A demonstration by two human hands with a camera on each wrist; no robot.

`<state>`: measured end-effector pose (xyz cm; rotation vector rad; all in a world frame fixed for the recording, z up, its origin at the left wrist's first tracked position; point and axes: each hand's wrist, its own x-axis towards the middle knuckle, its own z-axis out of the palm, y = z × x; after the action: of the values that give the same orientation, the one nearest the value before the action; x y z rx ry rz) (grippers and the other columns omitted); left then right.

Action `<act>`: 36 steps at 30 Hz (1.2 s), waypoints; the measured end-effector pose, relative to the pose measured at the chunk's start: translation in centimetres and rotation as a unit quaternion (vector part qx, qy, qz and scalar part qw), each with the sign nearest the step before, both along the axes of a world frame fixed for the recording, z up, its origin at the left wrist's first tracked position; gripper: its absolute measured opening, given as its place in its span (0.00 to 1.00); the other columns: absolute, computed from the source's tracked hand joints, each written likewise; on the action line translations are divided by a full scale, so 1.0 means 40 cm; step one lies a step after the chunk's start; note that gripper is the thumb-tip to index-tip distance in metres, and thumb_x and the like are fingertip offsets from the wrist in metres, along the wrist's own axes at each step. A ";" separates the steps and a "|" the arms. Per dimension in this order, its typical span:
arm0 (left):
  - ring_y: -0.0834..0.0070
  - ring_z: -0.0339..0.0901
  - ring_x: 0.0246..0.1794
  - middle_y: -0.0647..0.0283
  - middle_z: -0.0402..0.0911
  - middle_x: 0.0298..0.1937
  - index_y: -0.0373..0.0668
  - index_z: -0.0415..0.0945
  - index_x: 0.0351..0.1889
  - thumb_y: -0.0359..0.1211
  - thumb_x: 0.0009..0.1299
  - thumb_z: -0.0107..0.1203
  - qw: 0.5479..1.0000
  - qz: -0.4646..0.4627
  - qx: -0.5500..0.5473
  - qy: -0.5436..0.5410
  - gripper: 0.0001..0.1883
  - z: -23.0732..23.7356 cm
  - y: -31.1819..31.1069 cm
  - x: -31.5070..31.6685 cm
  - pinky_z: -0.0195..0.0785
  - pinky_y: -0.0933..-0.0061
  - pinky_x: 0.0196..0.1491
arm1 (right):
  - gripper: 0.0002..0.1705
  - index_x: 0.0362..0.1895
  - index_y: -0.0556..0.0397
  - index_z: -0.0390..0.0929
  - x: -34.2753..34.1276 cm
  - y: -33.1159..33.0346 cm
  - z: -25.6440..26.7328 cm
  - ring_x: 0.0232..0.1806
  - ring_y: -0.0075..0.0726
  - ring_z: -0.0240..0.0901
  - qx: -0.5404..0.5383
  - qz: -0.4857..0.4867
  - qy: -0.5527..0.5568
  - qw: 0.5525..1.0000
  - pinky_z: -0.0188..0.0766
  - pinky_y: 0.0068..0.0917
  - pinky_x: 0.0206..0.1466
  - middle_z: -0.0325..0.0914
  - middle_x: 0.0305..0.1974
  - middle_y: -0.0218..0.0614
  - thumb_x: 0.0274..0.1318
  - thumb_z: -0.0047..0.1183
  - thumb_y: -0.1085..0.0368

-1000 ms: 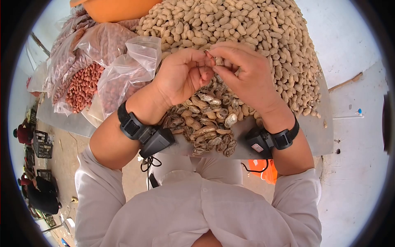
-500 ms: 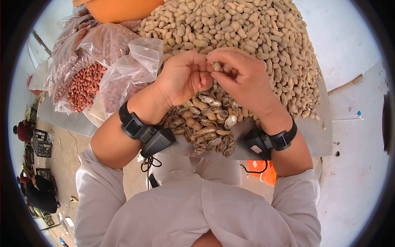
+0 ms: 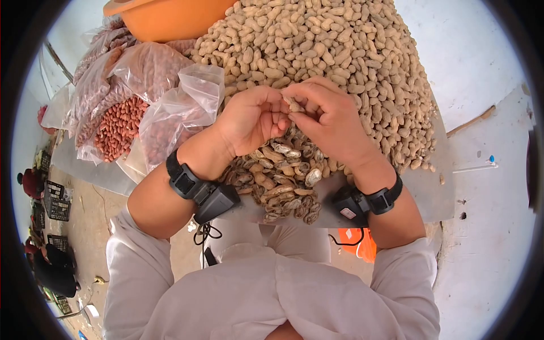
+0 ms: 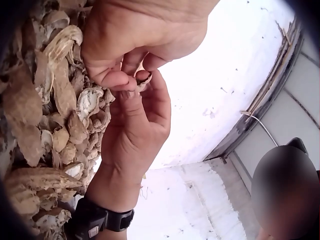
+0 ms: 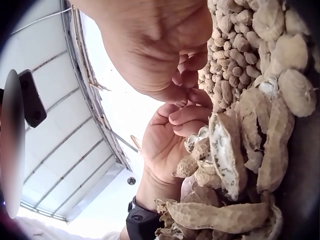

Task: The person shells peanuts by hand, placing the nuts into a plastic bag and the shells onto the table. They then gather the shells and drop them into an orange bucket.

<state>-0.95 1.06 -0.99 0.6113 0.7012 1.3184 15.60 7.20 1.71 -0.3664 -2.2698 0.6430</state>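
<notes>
In the head view, the left hand (image 3: pixel 249 122) and right hand (image 3: pixel 331 122) meet fingertip to fingertip over the near edge of a peanut heap. Between the right thumb and fingers is a small peanut (image 3: pixel 293 106); the left fingertips pinch at its other end. The left wrist view shows its shell (image 4: pixel 145 82) split, with a reddish kernel inside. Both hands' remaining fingers are curled. Below them lies a pile of broken, empty-looking shells (image 3: pixel 277 187). In the right wrist view, the fingers mostly hide the peanut, and open shells (image 5: pixel 227 155) lie close by.
A large heap of unshelled peanuts (image 3: pixel 340 42) covers the back and right of the grey table (image 3: pixel 436 198). At left stand clear plastic bags (image 3: pixel 187 102) with red kernels (image 3: pixel 120 127). An orange basin (image 3: pixel 170 20) sits behind. Black crates (image 3: pixel 56 201) stand on the floor at far left.
The hands stay together while the right hand's peanut has turned and shows more between the fingertips. The whole scene sits slightly lower in the head view.
</notes>
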 end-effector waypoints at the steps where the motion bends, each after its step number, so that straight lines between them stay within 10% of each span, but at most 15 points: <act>1: 0.75 0.72 0.22 0.61 0.74 0.26 0.35 0.71 0.28 0.30 0.65 0.43 1.000 -0.001 -0.003 -0.006 0.09 0.001 0.000 0.000 0.68 0.78 0.28 | 0.16 0.40 0.51 0.77 0.000 0.001 -0.002 0.27 0.33 0.71 0.001 -0.002 0.001 1.000 0.71 0.25 0.30 0.70 0.32 0.34 0.42 0.55 0.75; 19: 0.86 0.60 0.19 0.71 0.70 0.23 0.33 0.74 0.42 0.33 0.71 0.43 0.988 0.147 0.048 -0.018 0.13 0.022 0.007 -0.022 0.55 0.89 0.21 | 0.15 0.41 0.57 0.77 0.014 0.009 0.006 0.24 0.17 0.68 -0.283 0.088 -0.013 0.955 0.65 0.17 0.26 0.75 0.31 0.28 0.45 0.56 0.74; 29: 0.85 0.55 0.18 0.71 0.67 0.23 0.34 0.73 0.47 0.35 0.73 0.43 0.988 0.137 0.069 -0.006 0.15 0.012 0.005 -0.028 0.51 0.85 0.21 | 0.11 0.32 0.56 0.76 0.089 0.085 0.024 0.27 0.39 0.72 0.065 0.028 -0.292 0.954 0.68 0.29 0.32 0.75 0.25 0.37 0.37 0.58 0.72; 36: 0.85 0.56 0.18 0.71 0.68 0.23 0.35 0.72 0.48 0.35 0.72 0.43 0.988 0.134 0.071 0.007 0.15 0.009 0.007 -0.027 0.52 0.85 0.22 | 0.09 0.31 0.56 0.78 0.060 0.077 -0.008 0.39 0.49 0.74 0.071 0.018 -0.371 0.926 0.70 0.38 0.41 0.77 0.32 0.45 0.39 0.56 0.71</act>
<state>-2.03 1.32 -0.63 0.6584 0.7223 1.6251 17.98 10.29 1.40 -0.5682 -3.0280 0.3808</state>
